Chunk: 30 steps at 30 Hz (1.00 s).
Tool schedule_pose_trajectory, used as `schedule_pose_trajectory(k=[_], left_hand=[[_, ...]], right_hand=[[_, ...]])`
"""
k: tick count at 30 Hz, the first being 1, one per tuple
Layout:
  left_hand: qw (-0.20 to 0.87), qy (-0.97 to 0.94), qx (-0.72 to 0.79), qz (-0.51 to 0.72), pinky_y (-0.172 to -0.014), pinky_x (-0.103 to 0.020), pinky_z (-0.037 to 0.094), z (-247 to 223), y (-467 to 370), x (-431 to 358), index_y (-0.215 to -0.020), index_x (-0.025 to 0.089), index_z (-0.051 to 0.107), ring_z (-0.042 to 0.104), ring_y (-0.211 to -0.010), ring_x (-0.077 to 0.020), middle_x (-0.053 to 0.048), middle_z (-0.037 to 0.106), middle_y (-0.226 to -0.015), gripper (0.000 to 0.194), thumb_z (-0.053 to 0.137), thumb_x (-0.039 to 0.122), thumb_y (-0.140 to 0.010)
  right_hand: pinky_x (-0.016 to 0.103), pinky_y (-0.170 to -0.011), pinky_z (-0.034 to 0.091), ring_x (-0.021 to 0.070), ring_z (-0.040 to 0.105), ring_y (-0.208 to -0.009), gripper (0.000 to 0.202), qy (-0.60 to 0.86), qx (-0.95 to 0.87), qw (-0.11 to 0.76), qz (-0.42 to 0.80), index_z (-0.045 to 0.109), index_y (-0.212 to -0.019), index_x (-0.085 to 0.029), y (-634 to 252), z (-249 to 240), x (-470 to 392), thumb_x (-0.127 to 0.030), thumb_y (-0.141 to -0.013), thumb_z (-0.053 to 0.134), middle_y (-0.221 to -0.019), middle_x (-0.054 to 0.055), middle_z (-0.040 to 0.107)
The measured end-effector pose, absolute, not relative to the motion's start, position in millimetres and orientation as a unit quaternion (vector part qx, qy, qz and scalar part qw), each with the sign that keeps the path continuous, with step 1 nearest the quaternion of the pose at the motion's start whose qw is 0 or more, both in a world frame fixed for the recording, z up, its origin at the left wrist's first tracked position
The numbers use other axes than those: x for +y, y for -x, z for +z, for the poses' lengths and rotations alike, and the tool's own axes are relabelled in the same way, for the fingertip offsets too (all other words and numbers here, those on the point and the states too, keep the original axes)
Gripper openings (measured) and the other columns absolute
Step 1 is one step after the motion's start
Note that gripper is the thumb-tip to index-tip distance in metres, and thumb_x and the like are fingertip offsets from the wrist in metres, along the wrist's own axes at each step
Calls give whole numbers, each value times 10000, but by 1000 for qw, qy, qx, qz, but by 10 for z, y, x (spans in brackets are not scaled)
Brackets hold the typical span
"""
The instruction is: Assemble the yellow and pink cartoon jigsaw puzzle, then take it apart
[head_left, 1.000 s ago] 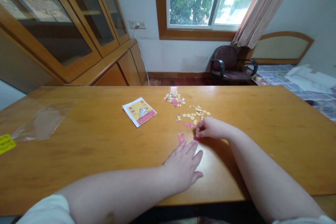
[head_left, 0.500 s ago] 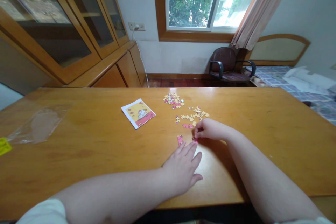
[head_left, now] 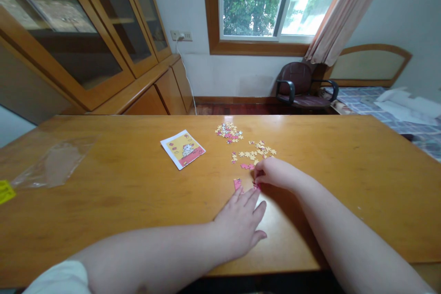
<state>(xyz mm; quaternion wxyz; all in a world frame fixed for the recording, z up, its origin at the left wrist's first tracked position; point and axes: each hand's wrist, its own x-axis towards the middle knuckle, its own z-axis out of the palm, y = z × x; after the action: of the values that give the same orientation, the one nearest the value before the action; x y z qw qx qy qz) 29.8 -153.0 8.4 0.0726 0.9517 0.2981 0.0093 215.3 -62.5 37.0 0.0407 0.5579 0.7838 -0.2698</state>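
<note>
My left hand (head_left: 241,223) lies flat on the wooden table (head_left: 120,202), fingers spread, with its fingertips at a pink puzzle section (head_left: 237,183). Just beyond those fingertips, my right hand (head_left: 272,172) pinches a small dark-and-pink puzzle piece (head_left: 255,184) low over the tabletop. Pink pieces (head_left: 247,166) lie to the left of my right hand, and loose yellow pieces (head_left: 257,151) are spread behind it. Farther back is a mixed heap of pieces (head_left: 229,132). A square picture card (head_left: 183,149) showing a white figure on yellow and pink lies to the left.
A clear plastic bag (head_left: 57,163) with a yellow label (head_left: 6,191) lies at the table's left. Beyond the table stand a glass-fronted cabinet (head_left: 120,78), a dark armchair (head_left: 298,85) and a bed (head_left: 386,101) at the right.
The whole view has shifted slightly. My right fingertips have moved a little toward the left fingertips, still around the small piece; my left hand stays in place.
</note>
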Motion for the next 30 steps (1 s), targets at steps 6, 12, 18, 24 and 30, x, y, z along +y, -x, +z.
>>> schedule_pose_trajectory(k=[6,12,18,24,30], left_hand=[[79,-952,296,11,-1105,-514,236,94,-291,-1529,-1381,139,415,285,-1380,-315,-192,381,-1464,640,335,574,-919],[84,-949,302,13,-1097,-512,260,88,-284,-1534,-1375,147,423,297,-1374,-322,-191,368,-1472,626,364,566,-914],[77,-945,318,19,-1085,-493,302,145,-283,-1556,-1359,147,447,357,-1344,-328,-191,398,-1455,627,375,574,-906],[24,-915,403,14,-1072,-494,333,132,-283,-1610,-1343,66,474,380,-1330,-364,-245,432,-1415,679,439,564,-883],[-3,-883,468,-33,-1054,-505,354,125,-277,-1616,-1274,60,544,444,-1280,-380,-270,500,-1344,718,530,611,-814]], right_hand=[[229,-529,339,150,570,-615,146,-564,794,75,-213,741,-769,-229,-2120,383,-627,-326,-709,649,-707,23,702],[233,-555,362,153,581,-630,167,-552,798,71,-229,750,-791,-223,-2136,386,-624,-319,-730,628,-734,32,714],[231,-570,379,138,580,-602,168,-546,790,42,-275,743,-794,-219,-2259,396,-577,-256,-747,586,-694,17,707],[224,-571,374,133,584,-636,118,-523,798,13,-299,727,-764,-220,-2243,365,-620,-269,-688,651,-720,0,701],[224,-565,363,133,583,-627,94,-533,794,29,-290,720,-732,-213,-2157,385,-663,-236,-687,641,-699,3,695]])
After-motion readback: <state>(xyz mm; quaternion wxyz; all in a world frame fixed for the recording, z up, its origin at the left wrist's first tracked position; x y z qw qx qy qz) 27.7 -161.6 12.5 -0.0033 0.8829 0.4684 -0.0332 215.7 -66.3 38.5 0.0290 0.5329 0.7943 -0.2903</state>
